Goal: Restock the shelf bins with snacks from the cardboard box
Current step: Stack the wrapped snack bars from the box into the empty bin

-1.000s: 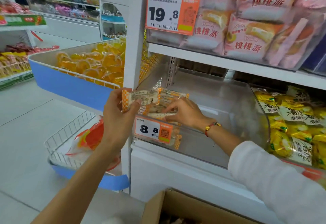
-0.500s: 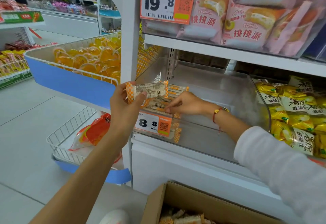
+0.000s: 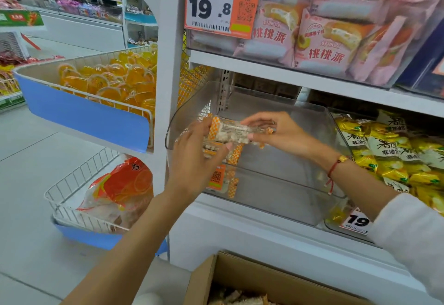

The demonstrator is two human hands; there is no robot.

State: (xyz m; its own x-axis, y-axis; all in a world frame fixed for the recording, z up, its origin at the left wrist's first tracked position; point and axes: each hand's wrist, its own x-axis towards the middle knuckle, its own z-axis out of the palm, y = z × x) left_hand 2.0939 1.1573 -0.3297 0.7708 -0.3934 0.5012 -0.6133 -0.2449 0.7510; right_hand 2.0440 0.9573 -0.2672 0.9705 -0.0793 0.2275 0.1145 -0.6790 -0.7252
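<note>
Orange-ended snack packets [image 3: 228, 131] pinched by both hands, left hand [image 3: 194, 160] and right hand [image 3: 276, 134], over the clear bin [image 3: 276, 184]'s front corner, probably to stack them; cardboard box [image 3: 240, 278] below.

We are in a shop that sells snacks. We see white shelves [image 3: 276, 69] with clear plastic bins [image 3: 276, 192], an orange price tag [image 3: 222, 4] reading 19.8 with a barcode, and many identical pink packets [image 3: 336, 47] and yellow packets [image 3: 394, 155]. Beside them, wire baskets [image 3: 79, 83] hold orange jelly cups [image 3: 120, 81], and further aisles [image 3: 67, 4] show more goods.
</note>
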